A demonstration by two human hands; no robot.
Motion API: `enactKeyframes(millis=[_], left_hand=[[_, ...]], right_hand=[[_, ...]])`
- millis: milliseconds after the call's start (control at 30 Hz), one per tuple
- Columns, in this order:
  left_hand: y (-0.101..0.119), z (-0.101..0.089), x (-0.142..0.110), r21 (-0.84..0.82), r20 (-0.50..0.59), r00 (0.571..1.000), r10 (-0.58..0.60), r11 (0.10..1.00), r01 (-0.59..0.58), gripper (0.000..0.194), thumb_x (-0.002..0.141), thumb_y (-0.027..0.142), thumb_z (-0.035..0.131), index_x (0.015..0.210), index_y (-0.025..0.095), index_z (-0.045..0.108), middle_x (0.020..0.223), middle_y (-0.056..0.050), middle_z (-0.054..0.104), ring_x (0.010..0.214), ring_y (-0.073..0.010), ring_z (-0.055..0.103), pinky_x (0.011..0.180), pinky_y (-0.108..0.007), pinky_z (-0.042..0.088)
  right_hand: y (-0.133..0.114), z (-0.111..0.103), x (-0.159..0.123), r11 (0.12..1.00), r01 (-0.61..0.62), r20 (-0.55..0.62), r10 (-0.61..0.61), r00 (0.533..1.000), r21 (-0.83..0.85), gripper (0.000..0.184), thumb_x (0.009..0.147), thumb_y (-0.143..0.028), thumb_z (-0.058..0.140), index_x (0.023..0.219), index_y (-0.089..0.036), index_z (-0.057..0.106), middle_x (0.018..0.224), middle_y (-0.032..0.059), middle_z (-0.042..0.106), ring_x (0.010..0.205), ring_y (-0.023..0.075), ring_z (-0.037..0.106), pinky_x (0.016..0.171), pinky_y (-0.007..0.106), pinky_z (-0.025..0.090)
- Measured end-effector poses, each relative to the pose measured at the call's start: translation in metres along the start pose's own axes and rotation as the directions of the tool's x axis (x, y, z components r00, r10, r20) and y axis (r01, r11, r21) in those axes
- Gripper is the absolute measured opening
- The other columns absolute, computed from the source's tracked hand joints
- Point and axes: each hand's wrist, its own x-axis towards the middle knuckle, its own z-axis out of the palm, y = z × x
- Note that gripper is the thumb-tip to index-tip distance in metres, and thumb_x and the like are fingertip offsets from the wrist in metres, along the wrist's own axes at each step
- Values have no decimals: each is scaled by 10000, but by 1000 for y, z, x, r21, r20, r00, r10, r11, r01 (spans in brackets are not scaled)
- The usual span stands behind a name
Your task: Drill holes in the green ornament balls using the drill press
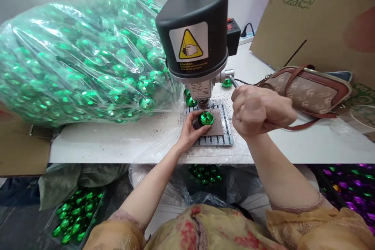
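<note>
My left hand (191,129) pinches a shiny green faceted ball (206,118) between thumb and fingers. The ball rests on a square brown board (216,127) over the slotted metal base (227,136) of a small bench drill press (195,27). Directly above the ball is the drill's chuck (202,104); whether a bit touches the ball I cannot tell. My right hand (259,111) is closed in a fist around the drill's feed lever (233,80), to the right of the machine.
A big clear plastic bag (88,58) full of green balls lies left of the drill. Loose green balls (191,100) sit behind the base. A handbag (310,90) and a cardboard box (319,19) stand right. Below the table are a tub of green balls (76,213) and purple ones (356,191).
</note>
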Motion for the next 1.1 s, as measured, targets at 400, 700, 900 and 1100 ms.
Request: enactKeyframes(millis=[400,700,900,1100], left_hand=[[14,8,-12,119,-172,985,7,993,14,481,754,402,826,1127,218,583,1109,-79,679,1041,-234,663,943,-413,540],[25,1,-132,446,566,754,332,646,-620,274,899,347,649,1156,269,599,1091,-103,701,899,-248,691,747,-398,576],[16,-13,-118,435,540,689,484,541,-720,364,923,410,651,1249,268,571,1120,-105,712,973,-255,688,803,-394,576],[15,-26,8,631,14,950,311,734,-250,224,976,229,490,1162,231,614,1117,-122,668,1075,-289,625,954,-437,501]], right_hand=[[-5,36,66,931,-326,-127,308,943,-164,585,881,-546,565,479,-209,307,420,-60,268,383,49,234,454,325,193],[-2,35,69,917,-356,-111,341,933,-178,612,798,-713,470,489,-206,319,456,-49,239,421,54,237,502,323,198],[-3,35,70,935,-338,-116,326,938,-110,616,788,-712,500,488,-197,345,431,-51,302,393,48,260,494,327,185],[-1,34,69,933,-328,-99,316,944,-149,586,843,-598,553,476,-193,344,408,-59,321,369,39,255,451,319,197]])
